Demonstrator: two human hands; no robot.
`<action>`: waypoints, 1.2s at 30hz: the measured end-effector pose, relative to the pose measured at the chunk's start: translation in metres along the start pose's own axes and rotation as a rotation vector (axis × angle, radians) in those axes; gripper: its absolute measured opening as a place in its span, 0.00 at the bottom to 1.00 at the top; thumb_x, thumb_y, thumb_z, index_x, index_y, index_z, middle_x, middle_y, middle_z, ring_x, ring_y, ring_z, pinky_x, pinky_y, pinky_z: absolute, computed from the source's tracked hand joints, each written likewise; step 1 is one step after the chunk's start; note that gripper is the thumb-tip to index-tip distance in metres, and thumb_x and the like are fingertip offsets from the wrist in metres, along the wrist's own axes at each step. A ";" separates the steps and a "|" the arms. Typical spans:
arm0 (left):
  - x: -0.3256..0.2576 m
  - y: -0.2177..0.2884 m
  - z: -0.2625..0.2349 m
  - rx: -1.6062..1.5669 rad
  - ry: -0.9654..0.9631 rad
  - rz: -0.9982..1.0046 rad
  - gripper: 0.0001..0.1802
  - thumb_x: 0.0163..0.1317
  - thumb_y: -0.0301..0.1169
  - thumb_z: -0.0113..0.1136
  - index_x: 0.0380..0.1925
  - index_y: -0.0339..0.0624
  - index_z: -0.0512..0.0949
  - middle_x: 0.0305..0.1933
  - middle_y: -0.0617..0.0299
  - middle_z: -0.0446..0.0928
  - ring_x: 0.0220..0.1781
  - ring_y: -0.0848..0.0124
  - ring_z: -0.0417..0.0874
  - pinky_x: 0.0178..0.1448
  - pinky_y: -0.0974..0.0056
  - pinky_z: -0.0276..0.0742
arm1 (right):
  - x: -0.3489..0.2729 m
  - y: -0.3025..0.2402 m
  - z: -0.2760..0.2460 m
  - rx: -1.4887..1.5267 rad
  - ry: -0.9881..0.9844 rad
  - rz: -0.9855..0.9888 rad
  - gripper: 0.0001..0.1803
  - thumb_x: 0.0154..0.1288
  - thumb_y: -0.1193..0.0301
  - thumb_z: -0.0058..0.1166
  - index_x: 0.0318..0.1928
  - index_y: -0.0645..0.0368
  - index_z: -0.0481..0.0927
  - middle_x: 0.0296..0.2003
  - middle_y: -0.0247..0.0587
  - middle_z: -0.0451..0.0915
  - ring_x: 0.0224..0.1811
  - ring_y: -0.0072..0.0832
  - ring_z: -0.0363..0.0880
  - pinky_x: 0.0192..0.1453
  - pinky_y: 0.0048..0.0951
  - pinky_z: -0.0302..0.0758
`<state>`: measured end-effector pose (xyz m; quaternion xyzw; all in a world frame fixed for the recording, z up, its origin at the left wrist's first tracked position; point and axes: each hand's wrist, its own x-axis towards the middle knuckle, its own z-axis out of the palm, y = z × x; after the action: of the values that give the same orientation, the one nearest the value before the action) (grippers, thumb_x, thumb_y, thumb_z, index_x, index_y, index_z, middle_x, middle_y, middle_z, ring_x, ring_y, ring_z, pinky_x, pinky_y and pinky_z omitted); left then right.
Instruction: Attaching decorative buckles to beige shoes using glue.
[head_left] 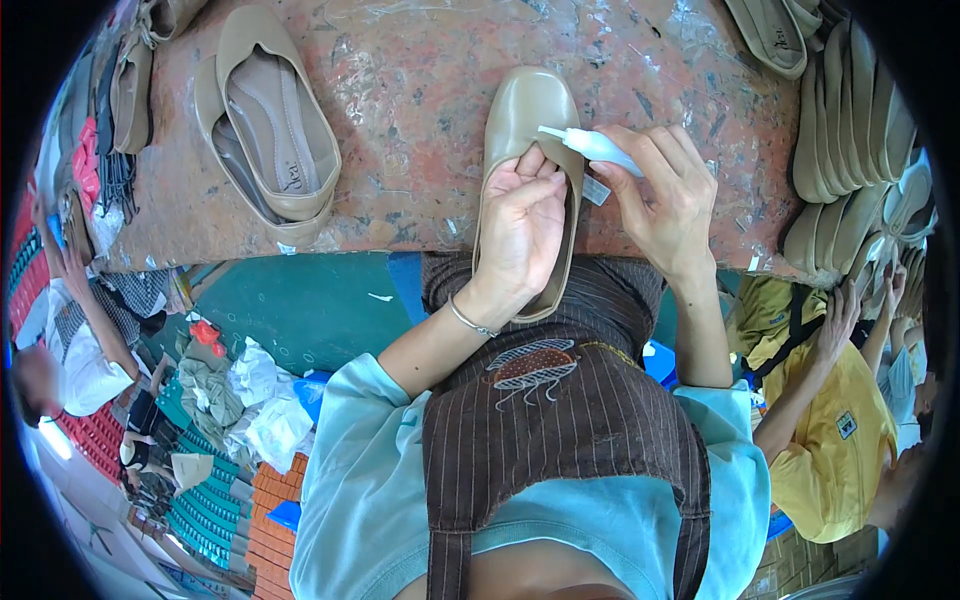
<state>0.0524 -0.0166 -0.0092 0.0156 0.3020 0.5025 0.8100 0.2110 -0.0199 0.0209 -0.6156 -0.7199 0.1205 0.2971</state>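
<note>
A beige slip-on shoe [527,108] lies toe away from me at the middle of the worktable's near edge. My left hand [522,225] reaches into its opening, palm up, with the curled fingers tucked under the upper and the thumb bent over them. In my right hand [665,195] is a small white squeeze bottle [600,147], held between thumb and fingers. Its thin nozzle points left, and the tip is at the shoe's upper, just above the opening's edge; whether it touches cannot be told. A small white tag [595,190] shows beside the shoe.
Two beige shoes [275,130] sit one on the other to the left on the scuffed reddish worktable [420,130]. More beige shoes [845,120] are stacked at the right edge. A person in yellow [835,440] works close on my right; another person [85,350] is at far left.
</note>
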 end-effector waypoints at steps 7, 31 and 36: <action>-0.003 -0.002 0.003 0.026 0.005 0.033 0.26 0.60 0.13 0.50 0.61 0.28 0.65 0.63 0.50 0.73 0.66 0.63 0.73 0.73 0.58 0.66 | 0.007 -0.002 -0.001 -0.025 -0.032 -0.022 0.12 0.57 0.70 0.66 0.42 0.55 0.84 0.29 0.35 0.77 0.32 0.34 0.75 0.32 0.34 0.75; -0.003 -0.003 0.004 0.056 0.048 0.026 0.29 0.59 0.12 0.49 0.63 0.28 0.64 0.65 0.49 0.71 0.68 0.61 0.71 0.75 0.57 0.64 | 0.016 -0.011 -0.011 -0.102 -0.103 -0.006 0.08 0.56 0.70 0.65 0.36 0.54 0.82 0.28 0.35 0.77 0.33 0.35 0.75 0.29 0.35 0.75; -0.003 -0.005 0.003 0.058 0.053 0.047 0.28 0.59 0.11 0.49 0.63 0.29 0.65 0.65 0.50 0.72 0.68 0.62 0.72 0.74 0.57 0.65 | 0.017 -0.012 -0.012 -0.111 -0.097 -0.004 0.07 0.56 0.70 0.66 0.35 0.54 0.82 0.28 0.35 0.76 0.32 0.35 0.76 0.29 0.36 0.75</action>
<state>0.0569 -0.0203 -0.0069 0.0327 0.3371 0.5126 0.7890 0.2073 -0.0090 0.0418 -0.6230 -0.7403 0.1094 0.2277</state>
